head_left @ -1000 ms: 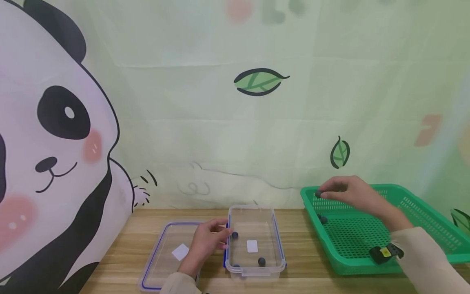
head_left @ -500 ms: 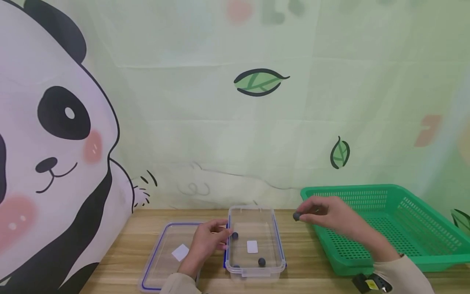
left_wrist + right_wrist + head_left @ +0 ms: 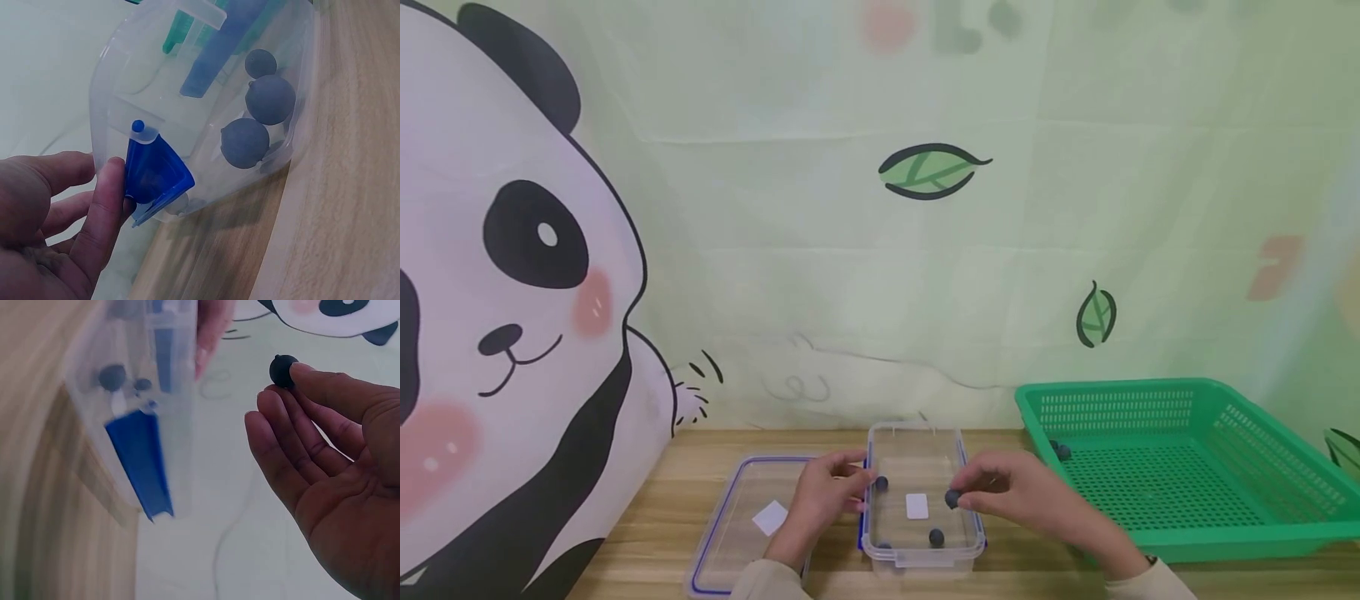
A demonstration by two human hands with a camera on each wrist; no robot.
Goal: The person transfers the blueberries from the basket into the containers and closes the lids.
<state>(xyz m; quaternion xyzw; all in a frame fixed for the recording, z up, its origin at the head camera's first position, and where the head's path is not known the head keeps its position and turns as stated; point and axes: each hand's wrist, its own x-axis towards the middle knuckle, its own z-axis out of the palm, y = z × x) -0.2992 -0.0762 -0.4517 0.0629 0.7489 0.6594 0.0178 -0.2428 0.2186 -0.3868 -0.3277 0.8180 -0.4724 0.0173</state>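
In the head view my right hand [image 3: 1022, 496] pinches a small dark ball [image 3: 952, 498] between thumb and fingertips, over the right side of a clear plastic box [image 3: 925, 557]. A short nub shows on the pinched ball in the right wrist view. My left hand [image 3: 831, 492] touches the box's left side; the thumb tip is at the rim and a finger lies against the blue latch [image 3: 156, 172]. Several similar balls lie inside the box, one [image 3: 936, 537] near its front and another [image 3: 882, 483] by the left wall.
A clear lid [image 3: 730, 533] with a blue seal lies on the wooden table [image 3: 647, 517], partly behind my left arm. To the right stands a green slotted basket [image 3: 1210, 537] with dark balls [image 3: 1061, 451] in its left back corner. A panda-print cloth [image 3: 775, 208] hangs behind.
The right hand has carried the ball left and down from above the green basket to over the box. The left hand stays at the box's left side.
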